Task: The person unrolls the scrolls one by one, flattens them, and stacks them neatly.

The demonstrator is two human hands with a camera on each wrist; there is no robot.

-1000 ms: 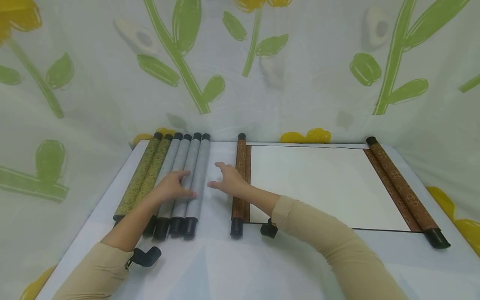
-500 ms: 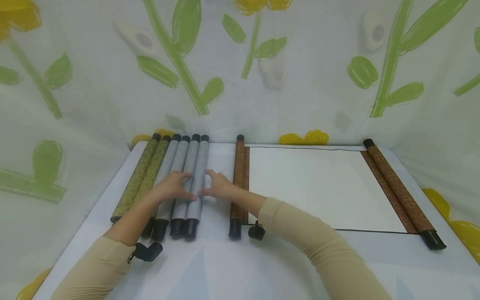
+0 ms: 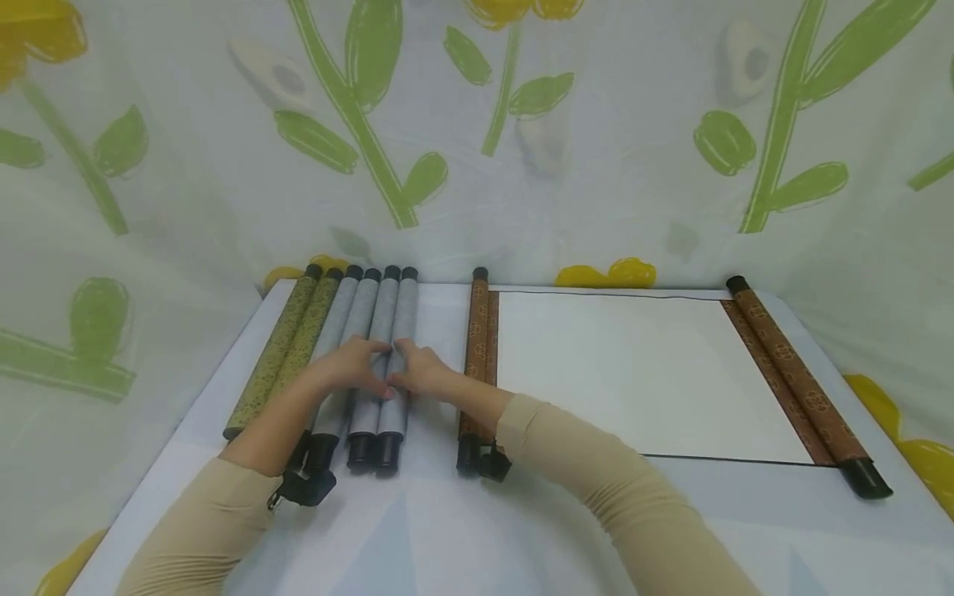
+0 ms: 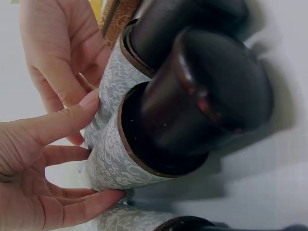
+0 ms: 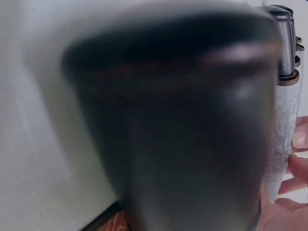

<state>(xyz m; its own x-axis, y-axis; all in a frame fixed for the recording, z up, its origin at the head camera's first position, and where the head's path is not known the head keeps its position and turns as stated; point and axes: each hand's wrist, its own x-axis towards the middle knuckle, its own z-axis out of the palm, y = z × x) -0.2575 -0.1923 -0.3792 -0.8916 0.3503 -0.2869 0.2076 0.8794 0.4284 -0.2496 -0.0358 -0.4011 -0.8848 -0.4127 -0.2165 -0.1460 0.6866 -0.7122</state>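
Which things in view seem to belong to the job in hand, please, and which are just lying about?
Part of the job, it seems:
right gray pair, with the left grip and right grip on it

Probably just lying about, as neither grip is on them:
left gray pair
green pair
brown scroll, lying open

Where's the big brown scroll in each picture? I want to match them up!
Head: the brown scroll lies opened out, right of the middle.
Left wrist: just a brown bit of the scroll shows at the top edge, left of centre.
Right wrist: some brown of the scroll peeks in at the bottom edge, left of centre.
Shared landmark: the grey rolls.
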